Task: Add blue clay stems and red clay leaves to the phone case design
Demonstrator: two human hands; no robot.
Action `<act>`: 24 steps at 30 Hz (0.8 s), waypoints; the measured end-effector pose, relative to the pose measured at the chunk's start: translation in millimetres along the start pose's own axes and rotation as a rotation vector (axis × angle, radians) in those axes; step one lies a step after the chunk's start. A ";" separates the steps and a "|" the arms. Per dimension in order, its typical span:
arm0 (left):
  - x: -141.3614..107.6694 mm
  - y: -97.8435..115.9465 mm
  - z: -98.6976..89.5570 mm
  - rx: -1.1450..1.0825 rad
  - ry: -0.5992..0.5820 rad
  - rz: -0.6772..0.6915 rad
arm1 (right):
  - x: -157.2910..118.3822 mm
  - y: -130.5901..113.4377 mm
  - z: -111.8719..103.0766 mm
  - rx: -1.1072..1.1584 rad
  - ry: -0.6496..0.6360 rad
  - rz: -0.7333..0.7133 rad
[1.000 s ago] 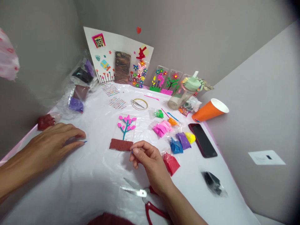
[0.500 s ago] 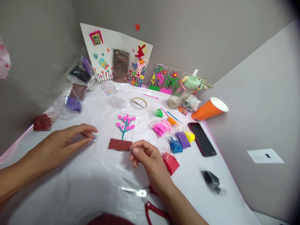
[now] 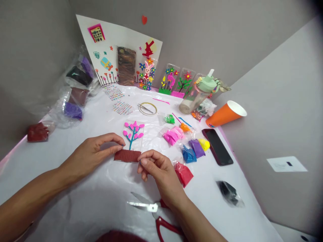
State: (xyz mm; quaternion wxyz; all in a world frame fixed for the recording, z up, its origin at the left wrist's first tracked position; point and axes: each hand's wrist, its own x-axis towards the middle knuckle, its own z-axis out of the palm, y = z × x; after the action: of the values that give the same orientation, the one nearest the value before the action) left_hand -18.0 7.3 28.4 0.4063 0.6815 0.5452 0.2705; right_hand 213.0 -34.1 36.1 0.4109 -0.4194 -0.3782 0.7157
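A clear phone case [image 3: 137, 143] lies on the table with a clay tree [image 3: 131, 136] on it, teal-stemmed with pink petals. Across its lower end runs a ridged band of brown clay [image 3: 127, 155]. My left hand [image 3: 101, 149] reaches in from the left, thumb and forefinger pinched just above the band's left end. Whatever sits in that pinch is mostly hidden; a small blue piece of clay showed there before. At the band's right end, my right hand [image 3: 155, 166] is closed, thumb against forefinger, with a tiny dark bit barely showing. Open scissors [image 3: 152, 207] lie below it.
Bagged clay in several colours, such as a red pack [image 3: 183, 174], lies to the right beside a phone [image 3: 218, 147]. An orange cup [image 3: 225, 114] and a bottle [image 3: 194, 95] are behind. Gem stickers [image 3: 122, 107] and tweezers [image 3: 147, 108] lie beyond the case.
My left hand has moved right, up to the left side of the phone case, its fingertips still pinched. My right hand stays by the band's right end. The view has shifted slightly.
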 end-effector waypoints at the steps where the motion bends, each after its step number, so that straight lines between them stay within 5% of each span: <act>1: 1.2 0.8 0.5 -0.004 0.015 0.004 | 0.1 0.0 0.0 0.000 0.001 0.003; 24: 15.2 -21.4 16.7 0.140 0.109 0.058 | 0.5 -1.1 0.1 -0.019 -0.006 0.034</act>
State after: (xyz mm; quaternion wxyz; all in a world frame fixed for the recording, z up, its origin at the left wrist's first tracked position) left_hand -11.7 19.3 0.4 0.3194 0.7081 0.5642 0.2799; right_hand 213.1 -33.2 37.0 0.3938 -0.4275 -0.3788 0.7202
